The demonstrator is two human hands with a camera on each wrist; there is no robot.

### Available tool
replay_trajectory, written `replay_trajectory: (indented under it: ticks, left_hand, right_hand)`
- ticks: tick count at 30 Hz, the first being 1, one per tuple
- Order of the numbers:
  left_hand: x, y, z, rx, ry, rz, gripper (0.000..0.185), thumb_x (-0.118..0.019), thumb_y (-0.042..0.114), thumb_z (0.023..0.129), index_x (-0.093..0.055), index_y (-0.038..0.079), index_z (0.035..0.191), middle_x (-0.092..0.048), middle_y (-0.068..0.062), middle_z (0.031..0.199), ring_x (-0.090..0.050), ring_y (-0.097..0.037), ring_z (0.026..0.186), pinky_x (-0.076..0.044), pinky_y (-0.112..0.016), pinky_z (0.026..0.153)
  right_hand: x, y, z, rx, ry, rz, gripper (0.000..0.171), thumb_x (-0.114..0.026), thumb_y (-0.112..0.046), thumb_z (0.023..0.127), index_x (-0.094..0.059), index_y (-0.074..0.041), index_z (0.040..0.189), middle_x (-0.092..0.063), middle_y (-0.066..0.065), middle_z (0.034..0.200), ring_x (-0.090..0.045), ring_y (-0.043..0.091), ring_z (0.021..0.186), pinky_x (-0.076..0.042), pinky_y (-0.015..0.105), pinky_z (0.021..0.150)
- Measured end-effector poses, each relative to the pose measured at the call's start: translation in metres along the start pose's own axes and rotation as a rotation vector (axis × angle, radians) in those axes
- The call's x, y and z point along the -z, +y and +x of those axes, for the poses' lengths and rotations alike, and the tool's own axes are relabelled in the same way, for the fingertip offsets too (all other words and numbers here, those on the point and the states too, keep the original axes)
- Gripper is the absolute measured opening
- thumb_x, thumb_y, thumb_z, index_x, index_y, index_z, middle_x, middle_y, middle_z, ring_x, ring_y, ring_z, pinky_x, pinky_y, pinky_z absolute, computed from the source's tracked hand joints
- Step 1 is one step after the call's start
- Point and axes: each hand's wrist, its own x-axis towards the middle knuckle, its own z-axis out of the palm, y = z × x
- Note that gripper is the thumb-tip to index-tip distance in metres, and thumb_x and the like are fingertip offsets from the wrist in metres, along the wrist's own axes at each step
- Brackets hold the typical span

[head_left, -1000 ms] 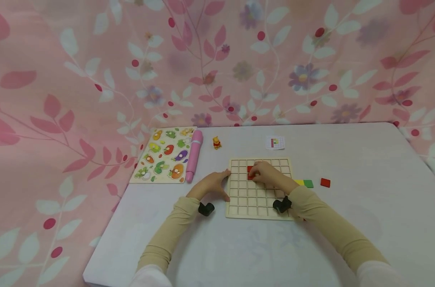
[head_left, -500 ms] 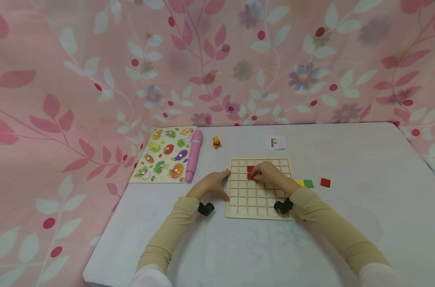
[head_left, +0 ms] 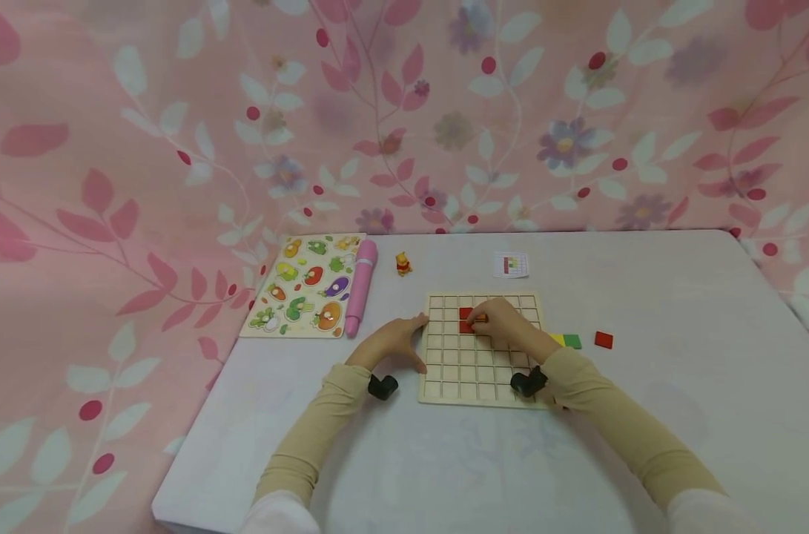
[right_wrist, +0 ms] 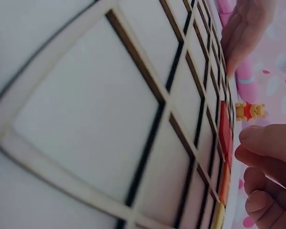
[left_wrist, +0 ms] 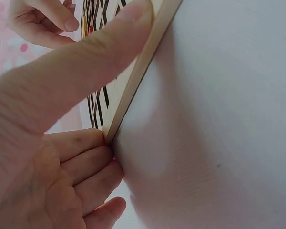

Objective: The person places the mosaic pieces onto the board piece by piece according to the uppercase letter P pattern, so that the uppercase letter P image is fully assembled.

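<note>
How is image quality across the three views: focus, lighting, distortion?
Head view: evenly lit, soft shadows, slight softness; wooden grid board and both hands readable. Left wrist view: left hand fills the frame, blurred from closeness. Right wrist view: steeply skewed grid, near cells dim, right hand fingers soft.

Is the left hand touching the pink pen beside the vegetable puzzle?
No, the left hand rests against the left edge of the wooden grid board, apart from the pink pen.

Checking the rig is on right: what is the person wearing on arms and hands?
Both arms wear long beige sleeves, pale pink above the elbows. A small black camera unit sits at each wrist. The left hand and right hand are bare: no gloves or rings visible.
</note>
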Motion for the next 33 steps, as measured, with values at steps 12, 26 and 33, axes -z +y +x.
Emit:
replay_trajectory:
  ticks: [12, 26, 33]
  left_hand:
    - [0.0, -0.001, 0.001, 0.026, -0.017, 0.021, 0.105, -0.084, 0.035, 0.057, -0.028, 0.009, 0.141, -0.023, -0.007, 0.143, -0.025, -0.022, 0.128, -0.021, -0.032, 0.103]
    - [-0.002, 0.008, -0.003, 0.062, -0.015, 0.011, 0.102, -0.085, 0.033, 0.057, -0.03, 0.011, 0.14, -0.027, -0.006, 0.143, -0.029, -0.026, 0.126, -0.024, -0.034, 0.102]
    - [0.0, 0.004, 0.001, 0.068, -0.01, 0.03, 0.103, -0.084, 0.034, 0.057, -0.029, 0.011, 0.141, -0.025, -0.006, 0.143, -0.029, -0.024, 0.126, -0.024, -0.033, 0.102]
  right_hand:
    - [0.044, 0.01, -0.032, -0.035, 0.112, 0.017, 0.021, -0.067, -0.003, 0.078, -0.066, 0.004, 0.098, -0.064, 0.011, 0.088, -0.043, 0.013, 0.057, -0.038, 0.026, 0.048]
    - [0.095, 0.038, -0.103, -0.09, 0.243, -0.198, 0.024, -0.071, 0.0, 0.072, -0.066, 0.004, 0.095, -0.06, 0.007, 0.075, -0.042, 0.014, 0.055, -0.038, 0.025, 0.044]
    - [0.097, 0.059, -0.13, -0.27, 0.114, -0.169, 0.033, -0.071, -0.009, 0.075, -0.062, 0.008, 0.101, -0.06, 0.018, 0.088, -0.043, 0.018, 0.06, -0.037, 0.025, 0.045]
